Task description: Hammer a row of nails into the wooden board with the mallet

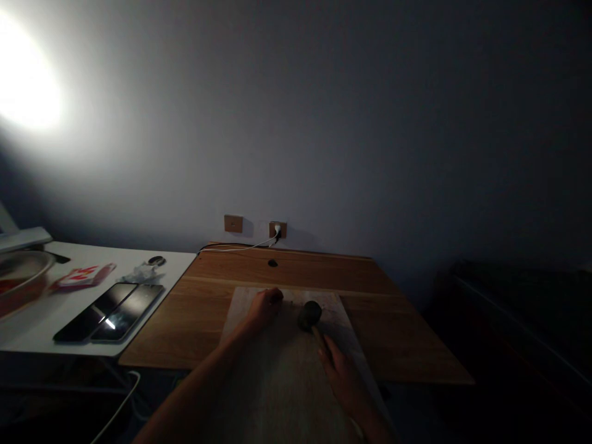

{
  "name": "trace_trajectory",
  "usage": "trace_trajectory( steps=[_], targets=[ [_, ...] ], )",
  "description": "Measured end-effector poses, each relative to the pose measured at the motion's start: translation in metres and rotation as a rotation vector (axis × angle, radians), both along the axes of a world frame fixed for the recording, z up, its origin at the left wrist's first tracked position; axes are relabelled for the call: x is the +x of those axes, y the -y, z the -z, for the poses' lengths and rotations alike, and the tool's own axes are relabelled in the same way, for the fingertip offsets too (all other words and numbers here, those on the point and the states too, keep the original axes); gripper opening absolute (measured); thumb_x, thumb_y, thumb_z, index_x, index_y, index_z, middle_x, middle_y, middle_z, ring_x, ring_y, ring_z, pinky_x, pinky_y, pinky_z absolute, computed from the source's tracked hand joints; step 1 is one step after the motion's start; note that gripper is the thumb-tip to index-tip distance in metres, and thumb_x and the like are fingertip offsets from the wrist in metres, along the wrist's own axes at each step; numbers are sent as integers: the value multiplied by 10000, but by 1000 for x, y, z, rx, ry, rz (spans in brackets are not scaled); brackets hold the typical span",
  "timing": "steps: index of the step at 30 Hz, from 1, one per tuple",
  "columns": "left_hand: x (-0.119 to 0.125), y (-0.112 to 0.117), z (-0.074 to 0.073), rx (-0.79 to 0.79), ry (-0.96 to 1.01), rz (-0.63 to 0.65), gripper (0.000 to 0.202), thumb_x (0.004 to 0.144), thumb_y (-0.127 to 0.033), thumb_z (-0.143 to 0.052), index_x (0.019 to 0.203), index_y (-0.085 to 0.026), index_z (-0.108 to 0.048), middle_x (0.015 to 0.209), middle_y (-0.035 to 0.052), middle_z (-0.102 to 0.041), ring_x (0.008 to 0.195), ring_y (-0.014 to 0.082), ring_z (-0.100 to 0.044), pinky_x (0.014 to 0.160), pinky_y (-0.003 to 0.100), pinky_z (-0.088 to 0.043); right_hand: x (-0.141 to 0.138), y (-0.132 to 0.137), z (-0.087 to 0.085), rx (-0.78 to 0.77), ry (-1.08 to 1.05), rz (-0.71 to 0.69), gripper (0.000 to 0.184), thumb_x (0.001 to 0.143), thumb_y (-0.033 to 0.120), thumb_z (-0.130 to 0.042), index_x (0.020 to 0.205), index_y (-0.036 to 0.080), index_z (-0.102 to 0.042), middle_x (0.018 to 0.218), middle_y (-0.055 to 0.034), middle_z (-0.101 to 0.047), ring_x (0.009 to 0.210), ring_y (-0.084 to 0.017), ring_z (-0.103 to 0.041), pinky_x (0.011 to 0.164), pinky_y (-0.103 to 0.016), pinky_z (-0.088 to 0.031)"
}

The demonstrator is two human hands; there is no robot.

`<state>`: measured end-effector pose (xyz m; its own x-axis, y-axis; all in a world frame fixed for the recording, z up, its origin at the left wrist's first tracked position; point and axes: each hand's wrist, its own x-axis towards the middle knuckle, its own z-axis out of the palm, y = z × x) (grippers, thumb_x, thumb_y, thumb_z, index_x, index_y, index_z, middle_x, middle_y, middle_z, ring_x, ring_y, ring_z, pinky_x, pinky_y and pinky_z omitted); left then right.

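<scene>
A pale board (287, 364) lies on the wooden desk (208, 308) in dim light. My left hand (263, 307) rests near the board's far edge with its fingers curled in a pinch on something too small to make out. My right hand (340, 373) is wrapped round the wooden handle of a mallet, whose dark head (309, 315) rests on the board just right of my left hand.
A white table (60, 308) adjoins the desk on the left, bearing two dark phones (111, 312), a red-and-white packet (81, 276) and a bowl (21, 277). Wall sockets (277, 229) with a white cable sit behind the desk. Dark furniture (518, 308) stands at right.
</scene>
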<state>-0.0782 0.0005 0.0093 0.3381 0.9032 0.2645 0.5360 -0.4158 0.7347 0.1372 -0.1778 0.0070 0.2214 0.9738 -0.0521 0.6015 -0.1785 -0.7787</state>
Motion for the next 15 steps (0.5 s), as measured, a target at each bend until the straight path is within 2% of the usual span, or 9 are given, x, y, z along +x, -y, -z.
trace_trajectory(
  steps=[8,11,15],
  targets=[
    [-1,2,-1,-5,-47,9,221,770,-55,-600,902,-195,-708,873,7,-742,795,134,-674,729,207,-474,-1,1,-3,19,-44,-8,829,877,744,-384,1414,147,-589,1326,-160,-675,1264,-317,-601,1066,-411,-430],
    [-1,2,1,-2,-72,-3,210,772,-71,-613,905,-202,-711,873,6,-742,799,140,-674,723,210,-475,-2,1,-4,12,-24,-14,821,894,701,-366,1420,106,-575,1332,-177,-665,1279,-319,-592,1080,-424,-424],
    [-1,2,2,49,-76,27,229,777,-60,-597,915,-201,-714,919,18,-736,850,146,-666,774,222,-486,-2,2,-2,43,-12,-2,700,916,601,-413,1409,136,-590,1364,-154,-652,1306,-297,-572,1107,-417,-403]
  ],
)
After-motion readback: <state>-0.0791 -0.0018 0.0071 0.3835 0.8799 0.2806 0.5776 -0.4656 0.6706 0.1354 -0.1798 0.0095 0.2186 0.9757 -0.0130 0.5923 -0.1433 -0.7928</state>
